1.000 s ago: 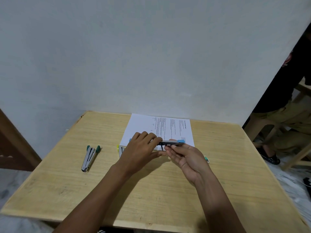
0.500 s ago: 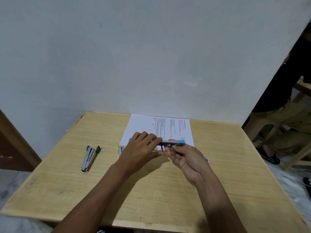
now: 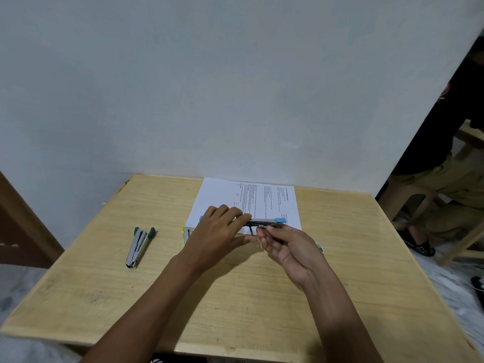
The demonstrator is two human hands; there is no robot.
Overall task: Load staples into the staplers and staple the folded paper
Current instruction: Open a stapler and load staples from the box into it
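Note:
I hold a blue stapler [image 3: 264, 222] just above the near edge of a printed white paper [image 3: 262, 199]. My left hand [image 3: 218, 231] grips its left part from above. My right hand [image 3: 284, 244] pinches at its underside with thumb and forefinger; what is between those fingertips is too small to tell. A second stapler [image 3: 138, 244], green-tipped and silver, lies hinged open on the left of the wooden table [image 3: 235, 297]. A small yellow-edged box [image 3: 186, 233] peeks out left of my left hand.
A small green and white item [image 3: 320, 248] lies on the table right of my right hand. The wall rises right behind the table. At the far right a person [image 3: 450, 166] sits on a wooden stool.
Barely any motion: both hands stay on the blue stapler, and my right fingers have shifted slightly at its underside.

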